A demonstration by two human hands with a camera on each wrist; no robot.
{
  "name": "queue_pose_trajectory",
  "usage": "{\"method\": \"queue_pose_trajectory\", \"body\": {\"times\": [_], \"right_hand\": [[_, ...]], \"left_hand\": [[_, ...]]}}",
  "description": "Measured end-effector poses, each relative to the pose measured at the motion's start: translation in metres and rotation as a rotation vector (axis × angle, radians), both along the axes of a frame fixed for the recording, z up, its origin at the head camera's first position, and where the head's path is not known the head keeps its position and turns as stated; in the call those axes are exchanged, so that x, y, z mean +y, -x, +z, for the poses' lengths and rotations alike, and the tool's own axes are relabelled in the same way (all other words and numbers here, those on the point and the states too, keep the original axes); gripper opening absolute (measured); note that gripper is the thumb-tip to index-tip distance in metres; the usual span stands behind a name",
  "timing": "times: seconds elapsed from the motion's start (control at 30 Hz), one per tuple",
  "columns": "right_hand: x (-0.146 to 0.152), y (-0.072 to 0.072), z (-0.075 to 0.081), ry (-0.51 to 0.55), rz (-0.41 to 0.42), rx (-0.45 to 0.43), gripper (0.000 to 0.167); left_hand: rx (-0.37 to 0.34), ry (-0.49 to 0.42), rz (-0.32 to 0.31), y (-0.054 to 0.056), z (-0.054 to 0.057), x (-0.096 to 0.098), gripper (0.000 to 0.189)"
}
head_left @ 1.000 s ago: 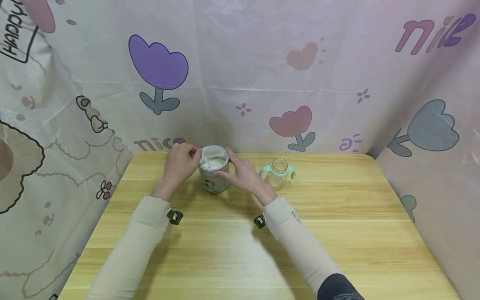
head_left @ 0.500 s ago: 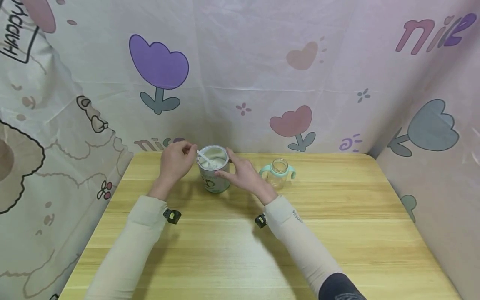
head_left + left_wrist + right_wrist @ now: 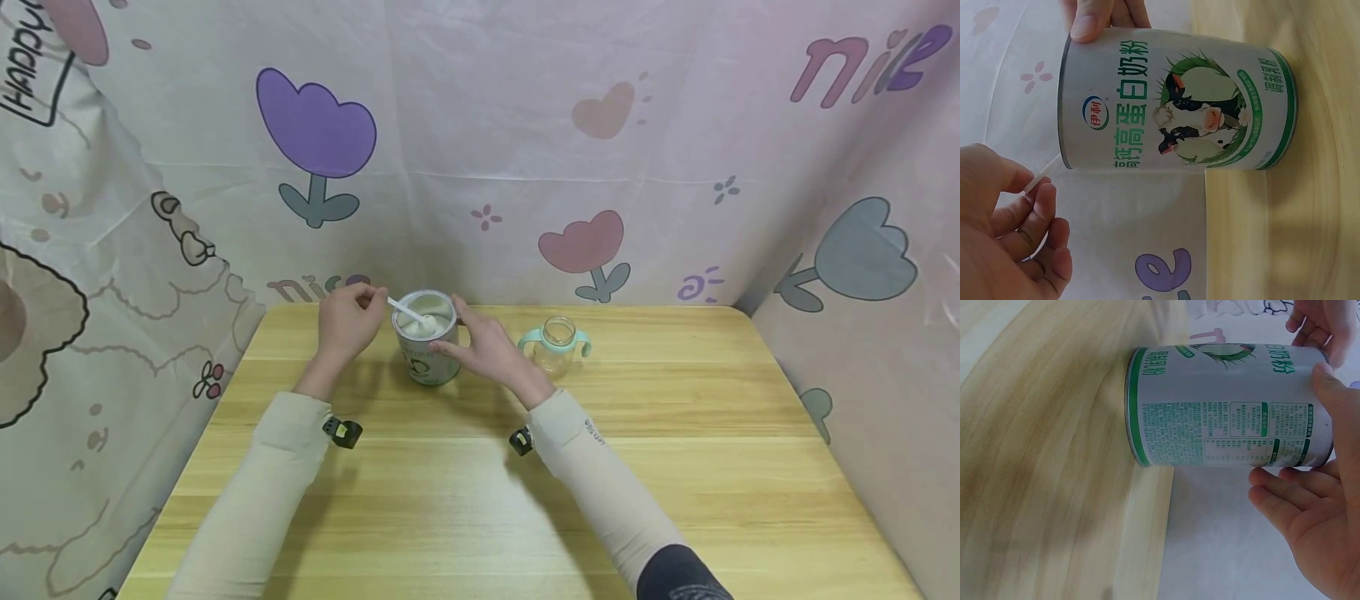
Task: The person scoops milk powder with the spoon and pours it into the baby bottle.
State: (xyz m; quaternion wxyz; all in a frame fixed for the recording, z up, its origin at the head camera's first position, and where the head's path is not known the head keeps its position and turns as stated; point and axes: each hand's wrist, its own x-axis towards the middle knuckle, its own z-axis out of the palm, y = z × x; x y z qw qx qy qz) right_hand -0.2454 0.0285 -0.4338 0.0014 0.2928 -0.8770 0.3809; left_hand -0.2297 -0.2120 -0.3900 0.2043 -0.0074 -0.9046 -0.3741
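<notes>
An uncovered milk powder can (image 3: 431, 367) stands upright on the table, with pale powder visible inside its mouth. At its left rim, my left hand (image 3: 348, 327) pinches the thin handle of a white scoop (image 3: 405, 311) between thumb and fingers. The scoop's handle slants over the rim, and its head is in the can's mouth with powder at it. My right hand (image 3: 489, 348) holds the can from the right, thumb on the near side near the top and fingers around the far side. The left wrist view shows the can's label (image 3: 1197, 112) with a cow on it.
A baby bottle (image 3: 553, 358) without a cap, with mint-green handles, stands right of the can, just beyond my right wrist. Behind the wooden table (image 3: 465, 517) hangs a printed cloth (image 3: 465, 125), close to the can; more cloth borders both sides.
My left hand has shifted slightly left, drawing the scoop's handle outward over the can's left rim, so more of it shows. The right hand keeps its hold on the can.
</notes>
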Motion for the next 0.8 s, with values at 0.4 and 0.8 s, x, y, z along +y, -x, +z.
{"method": "queue_pose_trajectory", "body": {"times": [0.4, 0.8], "right_hand": [[0.0004, -0.0001, 0.0008, -0.008, 0.001, 0.003, 0.097], [0.0001, 0.0007, -0.0006, -0.008, 0.0, 0.015, 0.096]], "left_hand": [[0.01, -0.029, -0.015, 0.0016, -0.0034, -0.0005, 0.029], [0.007, -0.034, -0.036, 0.0025, -0.005, -0.0009, 0.029]]}}
